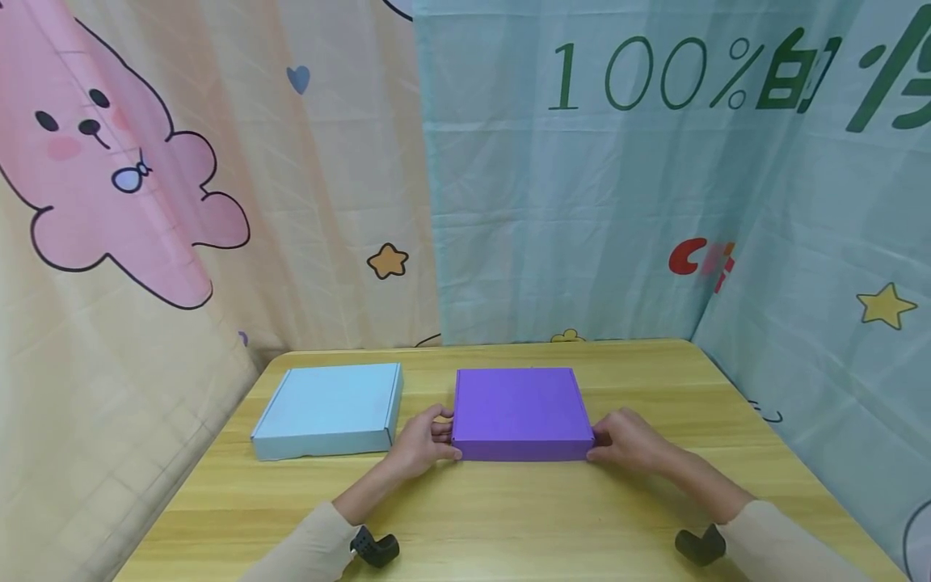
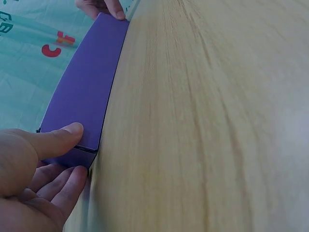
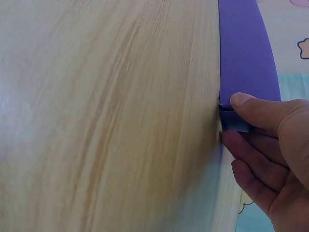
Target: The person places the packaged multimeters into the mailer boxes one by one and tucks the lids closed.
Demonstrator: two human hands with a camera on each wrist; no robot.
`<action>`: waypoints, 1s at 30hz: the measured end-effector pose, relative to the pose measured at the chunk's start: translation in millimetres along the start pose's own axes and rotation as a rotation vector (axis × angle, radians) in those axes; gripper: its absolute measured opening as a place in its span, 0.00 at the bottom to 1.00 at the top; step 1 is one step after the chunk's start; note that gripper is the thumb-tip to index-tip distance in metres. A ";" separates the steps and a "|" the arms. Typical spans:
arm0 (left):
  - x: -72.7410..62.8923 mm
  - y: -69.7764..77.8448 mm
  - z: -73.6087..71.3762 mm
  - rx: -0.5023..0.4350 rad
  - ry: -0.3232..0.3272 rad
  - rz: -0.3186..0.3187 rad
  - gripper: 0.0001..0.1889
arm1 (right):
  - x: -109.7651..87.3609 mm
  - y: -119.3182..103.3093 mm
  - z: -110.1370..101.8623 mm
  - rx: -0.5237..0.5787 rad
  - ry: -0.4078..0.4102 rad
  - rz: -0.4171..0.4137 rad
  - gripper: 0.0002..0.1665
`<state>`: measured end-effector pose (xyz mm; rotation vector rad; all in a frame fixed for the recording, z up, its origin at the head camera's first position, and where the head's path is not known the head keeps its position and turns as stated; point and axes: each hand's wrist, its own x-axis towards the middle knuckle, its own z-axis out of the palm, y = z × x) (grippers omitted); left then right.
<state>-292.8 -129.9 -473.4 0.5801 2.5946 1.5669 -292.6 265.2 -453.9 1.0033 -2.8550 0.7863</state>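
A flat purple cardboard box (image 1: 524, 404) with its lid down lies on the wooden table in the head view. My left hand (image 1: 422, 444) grips its front left corner; in the left wrist view the thumb presses the front face (image 2: 87, 82) while curled fingers lie against the side. At the opposite front corner my right hand (image 1: 631, 440) holds on in the same way, thumb on the front and fingers at the side, as the right wrist view shows. Left of it, a light blue closed box (image 1: 330, 408) sits near my left hand, untouched.
The wooden table (image 1: 524, 517) has rounded far corners. Behind it hang a cream curtain (image 1: 327, 178) and a light blue curtain (image 1: 553, 210) with printed figures, and more cloth runs along both sides. A dark wrist device (image 1: 378, 550) shows at the left sleeve.
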 end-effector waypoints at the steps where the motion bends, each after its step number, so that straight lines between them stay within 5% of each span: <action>1: -0.1 0.3 0.0 0.001 0.001 -0.001 0.29 | 0.3 0.5 -0.1 -0.004 -0.001 -0.005 0.04; 13: 10.4 3.2 2.3 -0.017 0.011 -0.037 0.30 | 10.3 14.9 -9.2 -0.020 -0.006 -0.064 0.06; 30: 37.2 2.8 8.5 -0.038 0.034 -0.090 0.31 | 22.7 29.2 -21.3 0.005 -0.047 0.025 0.05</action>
